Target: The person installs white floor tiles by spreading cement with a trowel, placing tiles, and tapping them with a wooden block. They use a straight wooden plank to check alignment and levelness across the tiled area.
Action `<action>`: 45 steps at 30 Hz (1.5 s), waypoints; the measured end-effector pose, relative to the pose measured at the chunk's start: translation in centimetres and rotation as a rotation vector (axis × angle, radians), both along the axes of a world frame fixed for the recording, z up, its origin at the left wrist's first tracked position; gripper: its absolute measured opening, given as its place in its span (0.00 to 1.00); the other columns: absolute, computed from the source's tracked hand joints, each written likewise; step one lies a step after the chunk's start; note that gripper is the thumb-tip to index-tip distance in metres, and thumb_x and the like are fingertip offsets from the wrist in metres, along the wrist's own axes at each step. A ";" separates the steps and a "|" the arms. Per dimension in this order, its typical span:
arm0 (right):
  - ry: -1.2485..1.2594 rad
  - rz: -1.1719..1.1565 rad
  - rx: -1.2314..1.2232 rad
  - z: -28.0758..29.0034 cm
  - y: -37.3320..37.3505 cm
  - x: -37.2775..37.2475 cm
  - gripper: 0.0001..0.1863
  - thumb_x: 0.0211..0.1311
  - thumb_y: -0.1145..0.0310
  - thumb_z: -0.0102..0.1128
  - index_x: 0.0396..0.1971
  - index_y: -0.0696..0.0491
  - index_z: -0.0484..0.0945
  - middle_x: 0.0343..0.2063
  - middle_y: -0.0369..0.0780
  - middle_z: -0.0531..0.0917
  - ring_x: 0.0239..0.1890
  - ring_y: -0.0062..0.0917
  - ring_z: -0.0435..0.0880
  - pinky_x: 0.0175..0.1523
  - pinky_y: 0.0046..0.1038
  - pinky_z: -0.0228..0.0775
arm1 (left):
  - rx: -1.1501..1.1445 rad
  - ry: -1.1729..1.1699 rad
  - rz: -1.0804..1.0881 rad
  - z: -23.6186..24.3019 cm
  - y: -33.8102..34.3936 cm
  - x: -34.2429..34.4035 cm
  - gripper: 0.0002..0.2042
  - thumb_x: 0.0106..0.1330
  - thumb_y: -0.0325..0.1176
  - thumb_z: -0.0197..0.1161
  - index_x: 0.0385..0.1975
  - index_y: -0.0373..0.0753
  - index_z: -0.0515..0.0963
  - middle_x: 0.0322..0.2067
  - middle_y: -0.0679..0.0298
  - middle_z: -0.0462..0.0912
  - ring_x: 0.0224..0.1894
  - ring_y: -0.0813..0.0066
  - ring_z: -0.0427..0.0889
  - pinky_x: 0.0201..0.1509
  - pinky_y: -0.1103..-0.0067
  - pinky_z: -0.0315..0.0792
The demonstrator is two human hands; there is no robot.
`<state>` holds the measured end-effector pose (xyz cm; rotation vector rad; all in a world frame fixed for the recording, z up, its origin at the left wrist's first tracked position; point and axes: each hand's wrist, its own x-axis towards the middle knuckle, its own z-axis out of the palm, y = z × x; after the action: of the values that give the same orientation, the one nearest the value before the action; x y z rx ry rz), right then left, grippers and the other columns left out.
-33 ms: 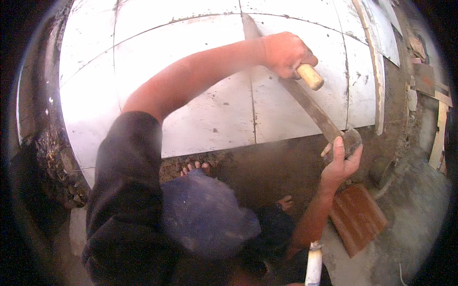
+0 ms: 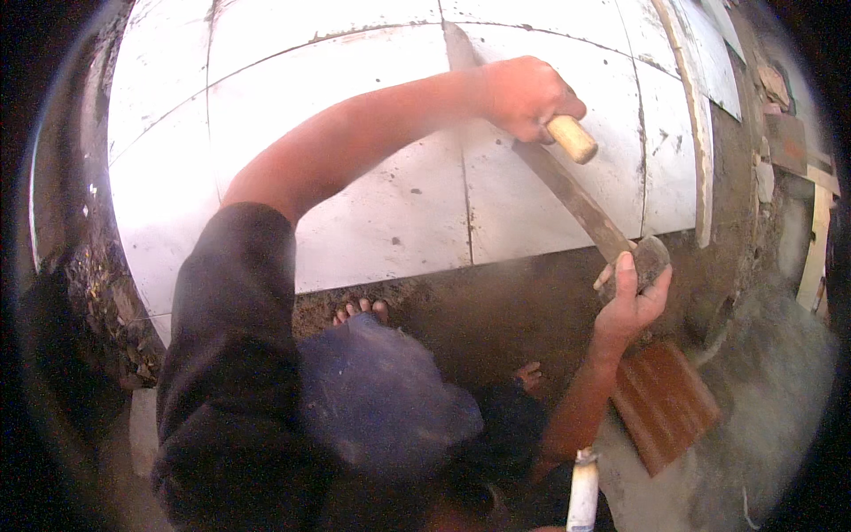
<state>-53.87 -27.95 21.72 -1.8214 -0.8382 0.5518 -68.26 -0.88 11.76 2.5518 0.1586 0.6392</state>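
A long, narrow, grey-brown bar lies slantwise over the white floor tiles. My left hand is closed in a fist above the bar's middle, round a pale wooden handle. The butt of that handle points towards me; the rest of the tool is hidden by the fist. At the bar's near end, my right hand is closed round a rough grey block-like piece, thumb on top. Whether that piece is joined to the bar I cannot tell.
Bare brown ground borders the tiles, with bare toes at their edge. A red-brown ribbed tile lies right of my forearm. Rubble lines the left side; wood pieces stand far right. A cigarette shows low down.
The whole view has shifted very slightly, so hands, bar and tiles sit a little further left. Both hands keep their grip.
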 end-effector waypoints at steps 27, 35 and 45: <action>0.914 -1.185 0.491 -13.6 -27.3 11.9 0.14 0.69 0.57 0.54 0.44 0.52 0.72 0.27 0.38 0.74 0.24 0.26 0.73 0.25 0.29 0.68 | -0.039 -0.091 0.307 -1.4 -4.8 -0.9 0.10 0.44 0.28 0.67 0.28 0.43 0.77 0.29 0.62 0.78 0.36 0.56 0.79 0.41 0.65 0.73; 0.988 -1.013 0.553 -12.6 -23.8 12.6 0.12 0.69 0.60 0.55 0.45 0.50 0.71 0.27 0.38 0.74 0.23 0.26 0.73 0.24 0.29 0.67 | 0.022 -0.131 0.272 -1.3 -4.3 -0.8 0.10 0.45 0.28 0.66 0.29 0.42 0.77 0.31 0.57 0.79 0.36 0.52 0.79 0.39 0.64 0.73; 0.270 -1.259 0.297 -6.5 -16.8 10.0 0.17 0.66 0.62 0.60 0.51 0.52 0.71 0.32 0.39 0.78 0.24 0.26 0.75 0.24 0.31 0.69 | -0.010 -0.104 0.264 -0.5 -4.5 -1.3 0.13 0.42 0.30 0.69 0.29 0.42 0.77 0.28 0.58 0.78 0.34 0.52 0.79 0.39 0.65 0.74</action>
<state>-43.91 -44.71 15.21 -1.5733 0.4469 -0.1541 -69.57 -5.39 11.21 2.5017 0.4664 0.8658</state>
